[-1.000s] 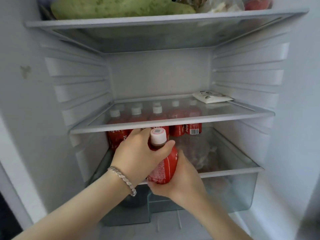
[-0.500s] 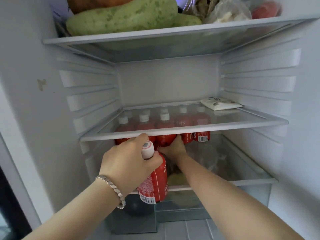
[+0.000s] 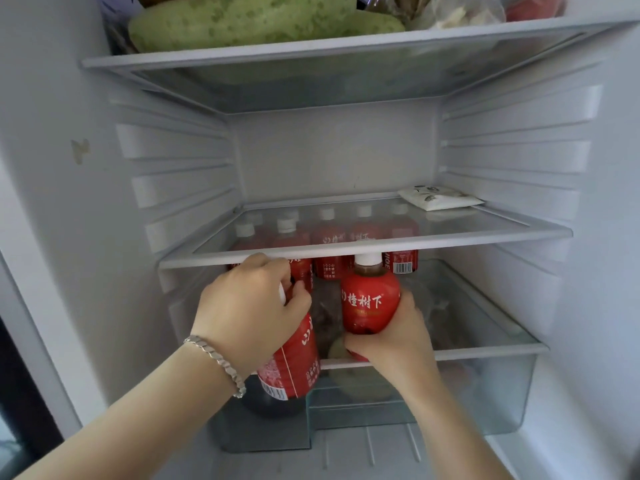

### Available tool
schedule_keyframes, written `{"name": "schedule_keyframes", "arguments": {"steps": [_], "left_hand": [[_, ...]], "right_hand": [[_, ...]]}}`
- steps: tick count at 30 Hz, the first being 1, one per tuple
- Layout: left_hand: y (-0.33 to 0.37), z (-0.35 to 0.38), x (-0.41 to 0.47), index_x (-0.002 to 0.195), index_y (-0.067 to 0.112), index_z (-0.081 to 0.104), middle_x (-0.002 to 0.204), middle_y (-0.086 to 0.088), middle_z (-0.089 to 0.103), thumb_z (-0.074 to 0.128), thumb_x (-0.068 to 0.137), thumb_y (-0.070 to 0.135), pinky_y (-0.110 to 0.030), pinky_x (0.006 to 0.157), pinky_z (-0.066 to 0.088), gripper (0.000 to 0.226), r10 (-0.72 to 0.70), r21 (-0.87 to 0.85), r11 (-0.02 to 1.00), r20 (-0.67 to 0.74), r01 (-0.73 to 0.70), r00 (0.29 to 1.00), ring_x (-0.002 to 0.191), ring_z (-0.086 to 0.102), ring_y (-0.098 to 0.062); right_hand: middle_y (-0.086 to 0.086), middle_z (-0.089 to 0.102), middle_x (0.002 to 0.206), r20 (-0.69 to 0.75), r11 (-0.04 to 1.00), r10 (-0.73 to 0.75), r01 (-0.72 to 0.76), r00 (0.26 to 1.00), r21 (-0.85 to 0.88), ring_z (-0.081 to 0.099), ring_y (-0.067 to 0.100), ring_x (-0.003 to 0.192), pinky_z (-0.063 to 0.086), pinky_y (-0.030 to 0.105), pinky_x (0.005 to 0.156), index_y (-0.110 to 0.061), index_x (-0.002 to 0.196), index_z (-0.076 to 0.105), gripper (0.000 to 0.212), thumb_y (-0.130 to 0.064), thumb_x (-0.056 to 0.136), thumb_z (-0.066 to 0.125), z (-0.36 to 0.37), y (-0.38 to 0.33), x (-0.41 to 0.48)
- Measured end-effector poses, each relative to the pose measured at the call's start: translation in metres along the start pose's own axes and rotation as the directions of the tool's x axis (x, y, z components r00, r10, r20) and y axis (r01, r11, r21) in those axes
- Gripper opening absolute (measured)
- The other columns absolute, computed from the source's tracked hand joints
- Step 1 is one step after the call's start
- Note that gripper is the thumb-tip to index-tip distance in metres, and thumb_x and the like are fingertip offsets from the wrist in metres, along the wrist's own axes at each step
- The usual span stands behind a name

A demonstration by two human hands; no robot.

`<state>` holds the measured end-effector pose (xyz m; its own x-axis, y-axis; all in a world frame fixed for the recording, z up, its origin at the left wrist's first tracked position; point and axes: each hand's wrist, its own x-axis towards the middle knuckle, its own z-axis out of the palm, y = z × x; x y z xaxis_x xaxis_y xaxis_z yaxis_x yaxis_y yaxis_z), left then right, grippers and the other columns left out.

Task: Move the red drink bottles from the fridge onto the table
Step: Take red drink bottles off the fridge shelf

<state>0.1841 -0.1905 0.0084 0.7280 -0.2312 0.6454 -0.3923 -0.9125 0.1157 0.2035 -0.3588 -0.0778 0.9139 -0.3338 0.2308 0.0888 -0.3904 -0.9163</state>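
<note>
Red drink bottles (image 3: 370, 303), one in left hand (image 3: 242, 313), one in right hand (image 3: 398, 341)

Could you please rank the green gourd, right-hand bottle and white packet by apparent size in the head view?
1. green gourd, partly cropped.
2. right-hand bottle, nearest the camera.
3. white packet.

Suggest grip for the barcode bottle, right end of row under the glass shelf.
I'd take the barcode bottle round its red body, from the front-right: it stands upright, the glass shelf sits just over its cap, and another bottle crowds its left.
</note>
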Motion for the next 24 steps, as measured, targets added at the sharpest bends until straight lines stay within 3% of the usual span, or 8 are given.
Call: {"name": "schedule_keyframes", "arguments": {"steps": [3,5,10,13,16,19,21,24], "left_hand": [[-0.001,-0.002,0.003,0.059,0.026,0.035,0.068,0.013,0.048,0.03,0.06,0.08,-0.019,0.048,0.036,0.054,0.009,0.011,1.0,0.052,-0.009,0.999,0.061,0.05,-0.006],[-0.002,-0.004,0.003,0.058,0.027,0.035,0.066,0.015,0.048,0.024,0.045,0.086,-0.017,0.047,0.032,0.062,0.005,-0.027,1.0,0.066,-0.003,0.998,0.06,0.046,-0.002],[-0.001,-0.006,-0.003,0.058,0.025,0.044,0.065,0.011,0.059,0.04,0.041,0.082,-0.023,0.054,0.048,0.06,0.036,-0.286,0.958,0.053,-0.019,0.998,0.064,0.056,-0.008],[0.005,-0.009,-0.003,0.061,0.027,0.05,0.066,0.01,0.061,0.05,0.035,0.08,-0.018,0.054,0.048,0.059,0.069,-0.394,0.919,0.144,-0.007,0.987,0.064,0.057,-0.005],[0.009,-0.009,0.001,0.074,0.036,0.054,0.074,0.018,0.06,0.053,0.037,0.08,-0.014,0.061,0.045,0.058,0.124,-0.424,0.905,0.224,-0.018,0.967,0.071,0.058,0.001],[0.01,-0.008,0.001,0.082,0.037,0.058,0.078,0.018,0.064,0.053,0.042,0.08,-0.02,0.067,0.051,0.059,0.182,-0.463,0.885,0.259,-0.043,0.949,0.073,0.061,0.002],[0.01,-0.009,0.001,0.083,0.037,0.06,0.08,0.018,0.067,0.053,0.045,0.08,-0.024,0.07,0.054,0.058,0.208,-0.502,0.865,0.311,-0.025,0.927,0.076,0.063,0.001],[0.012,-0.009,-0.001,0.08,0.039,0.058,0.078,0.022,0.066,0.051,0.051,0.078,-0.019,0.067,0.052,0.049,0.261,-0.522,0.852,0.363,-0.036,0.894,0.072,0.062,0.004]], "right_hand": [[-0.015,0.05,0.094,-0.009,0.996,-0.026,0.027,1.0,0.079,0.056,0.005,0.083,0.046,0.016,0.062,-0.035,0.111,0.03,0.086,-0.013,0.05,0.086,-0.006,0.0,-0.012],[-0.015,0.052,0.092,-0.002,0.994,-0.052,0.052,0.999,0.093,0.056,0.003,0.079,0.046,0.016,0.06,-0.035,0.111,0.031,0.085,-0.012,0.05,0.085,-0.01,0.0,-0.018],[-0.017,0.056,0.097,-0.047,0.99,-0.116,0.12,0.992,0.08,0.058,0.002,0.084,0.048,0.019,0.066,-0.046,0.112,0.027,0.091,-0.02,0.046,0.084,-0.014,0.003,-0.036],[-0.025,0.056,0.094,-0.041,0.976,-0.219,0.218,0.975,-0.015,0.056,-0.005,0.08,0.041,0.014,0.063,-0.058,0.107,0.024,0.09,-0.029,0.044,0.082,-0.012,0.0,-0.043],[-0.027,0.057,0.092,0.053,0.96,-0.263,0.267,0.963,-0.08,0.058,-0.003,0.081,0.046,0.017,0.064,-0.068,0.102,0.023,0.091,-0.03,0.043,0.082,-0.017,-0.004,-0.043],[-0.027,0.059,0.094,0.219,0.929,-0.298,0.335,0.929,-0.158,0.062,0.001,0.084,0.055,0.026,0.069,-0.073,0.103,0.021,0.092,-0.032,0.042,0.077,-0.033,-0.007,-0.042],[-0.026,0.059,0.096,0.344,0.915,-0.28,0.357,0.896,-0.187,0.063,0.001,0.083,0.057,0.025,0.069,-0.071,0.105,0.022,0.092,-0.034,0.042,0.078,-0.043,-0.01,-0.043],[-0.018,0.062,0.1,0.493,0.919,-0.223,0.35,0.841,-0.18,0.065,0.004,0.085,0.058,0.029,0.071,-0.058,0.115,0.031,0.09,-0.031,0.045,0.08,-0.051,-0.013,-0.044]]}}
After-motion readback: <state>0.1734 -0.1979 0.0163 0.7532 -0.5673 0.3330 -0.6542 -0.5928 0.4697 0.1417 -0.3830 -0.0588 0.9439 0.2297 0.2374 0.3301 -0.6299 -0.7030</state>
